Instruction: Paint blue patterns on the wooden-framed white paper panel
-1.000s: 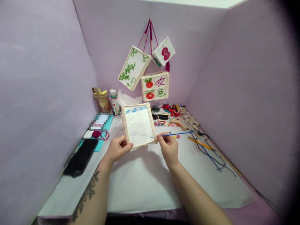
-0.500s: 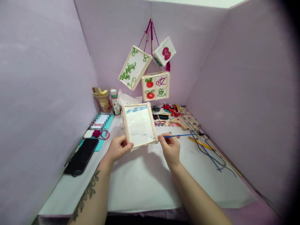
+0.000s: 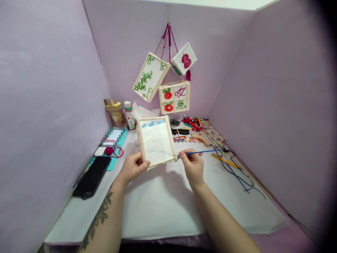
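Observation:
A wood-framed box with white paper faces point(image 3: 156, 140) is held up over the table, slightly tilted. Blue paint runs along its top, and a thin blue line crosses its lower part. My left hand point(image 3: 134, 167) grips the frame's lower left corner, thumb in front. In my right hand point(image 3: 192, 167), pinched between thumb and fingers, is a thin blue-handled brush point(image 3: 206, 151). Its tip points left and lies at the frame's lower right edge; whether it touches the paper I cannot tell.
Decorated panels point(image 3: 151, 77) hang from purple cords ahead. A black phone point(image 3: 92, 177), jar point(image 3: 116, 114) and bottle point(image 3: 129, 116) stand left. Pliers point(image 3: 181, 131), paint dots, a glue gun point(image 3: 201, 140), a yellow pencil-like stick point(image 3: 225, 161) and a black cable lie right.
My right hand has shifted slightly to the right with the brush. My left hand and the framed box look nearly unmoved.

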The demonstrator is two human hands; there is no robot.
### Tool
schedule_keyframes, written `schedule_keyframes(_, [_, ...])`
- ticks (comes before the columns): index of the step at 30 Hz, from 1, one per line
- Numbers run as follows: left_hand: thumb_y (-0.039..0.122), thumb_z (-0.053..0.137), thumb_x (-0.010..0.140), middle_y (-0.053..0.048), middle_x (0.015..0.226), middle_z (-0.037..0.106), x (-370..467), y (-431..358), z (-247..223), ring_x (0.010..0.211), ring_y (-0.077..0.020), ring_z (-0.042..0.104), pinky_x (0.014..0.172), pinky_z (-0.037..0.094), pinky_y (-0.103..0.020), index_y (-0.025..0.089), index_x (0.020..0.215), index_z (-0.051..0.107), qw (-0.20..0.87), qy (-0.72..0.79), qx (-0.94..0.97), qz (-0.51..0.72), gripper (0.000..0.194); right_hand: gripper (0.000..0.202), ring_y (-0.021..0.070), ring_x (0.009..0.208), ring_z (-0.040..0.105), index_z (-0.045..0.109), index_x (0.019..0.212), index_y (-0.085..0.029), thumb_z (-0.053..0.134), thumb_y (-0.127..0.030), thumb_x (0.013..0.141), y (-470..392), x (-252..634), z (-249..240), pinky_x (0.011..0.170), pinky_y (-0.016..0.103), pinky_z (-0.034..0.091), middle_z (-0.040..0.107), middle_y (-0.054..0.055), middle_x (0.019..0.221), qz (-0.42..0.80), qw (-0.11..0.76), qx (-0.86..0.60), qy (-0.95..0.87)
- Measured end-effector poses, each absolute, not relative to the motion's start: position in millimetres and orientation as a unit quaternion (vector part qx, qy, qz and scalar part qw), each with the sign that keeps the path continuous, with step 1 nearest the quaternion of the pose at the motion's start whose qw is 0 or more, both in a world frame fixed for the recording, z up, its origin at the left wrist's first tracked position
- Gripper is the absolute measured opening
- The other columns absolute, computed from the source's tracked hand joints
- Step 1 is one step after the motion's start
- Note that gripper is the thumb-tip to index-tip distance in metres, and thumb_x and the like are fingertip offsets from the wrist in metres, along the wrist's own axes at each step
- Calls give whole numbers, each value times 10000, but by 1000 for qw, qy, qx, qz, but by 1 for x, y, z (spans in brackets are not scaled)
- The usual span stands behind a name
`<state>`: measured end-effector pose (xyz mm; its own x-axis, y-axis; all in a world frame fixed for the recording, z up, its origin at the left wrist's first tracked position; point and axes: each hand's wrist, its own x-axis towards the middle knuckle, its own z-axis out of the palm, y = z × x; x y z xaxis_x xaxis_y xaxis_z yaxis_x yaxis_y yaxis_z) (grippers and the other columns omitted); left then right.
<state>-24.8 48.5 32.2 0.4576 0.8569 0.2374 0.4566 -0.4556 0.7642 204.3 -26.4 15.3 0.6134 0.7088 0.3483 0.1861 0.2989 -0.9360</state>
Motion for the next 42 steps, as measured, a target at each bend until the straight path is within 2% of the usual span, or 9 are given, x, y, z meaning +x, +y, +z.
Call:
schedule_keyframes(3, [429,570,724,38,510,462,-25,49,32,487,-87,390,476,295,-213,187,554,415,318,413,795,312,334,240,75,444,420,565,730,-185,691,-387,705,-17,236,22,416,199,297,524,-57,524,228,775,-515,-287])
schedule_keyframes(5, [442,565,728,33,516,464,-25,49,32,494,-92,403,483,307,-218,185,556,423,320,410,795,311,340,286,76,429,422,548,734,-187,709,-414,667,-10,266,23,391,190,259,521,-59,510,245,785,-513,-246])
schedule_keyframes(9, [455,557,725,35,506,447,-25,49,34,487,-93,395,476,302,-221,187,552,423,319,411,796,310,346,381,73,405,390,544,666,-173,610,-541,741,-5,322,5,388,209,266,519,-40,495,199,722,-594,-295])
schedule_keyframes(13, [449,550,713,41,486,432,-23,49,38,470,-88,375,458,290,-218,190,535,413,304,422,796,309,343,436,97,450,439,579,689,-164,574,-595,752,-8,348,-26,428,223,325,533,-33,515,145,664,-656,-328])
schedule_keyframes(18, [456,540,708,47,470,411,-22,51,38,454,-87,366,445,287,-217,192,526,410,298,428,795,309,346,376,107,472,475,569,837,-184,617,-545,744,-8,349,-42,451,225,369,572,-37,593,154,680,-634,-334])
schedule_keyframes(23, [459,555,705,45,468,411,-24,53,34,451,-87,367,440,291,-217,190,518,418,282,433,799,308,355,307,127,518,541,595,806,-182,577,-489,813,-10,340,-42,502,242,414,596,-10,611,155,647,-612,-427])
schedule_keyframes(28, [460,565,687,48,445,411,-24,52,36,433,-83,360,425,286,-212,188,504,426,272,445,797,305,356,262,154,570,582,610,785,-191,532,-431,854,-5,337,-48,551,267,441,633,13,640,87,584,-624,-511])
schedule_keyframes(42, [449,571,685,41,441,426,-24,54,36,424,-86,385,417,315,-210,185,490,435,257,440,802,312,355,219,152,556,579,598,776,-187,505,-375,839,5,337,-50,557,259,429,643,15,629,74,566,-658,-491])
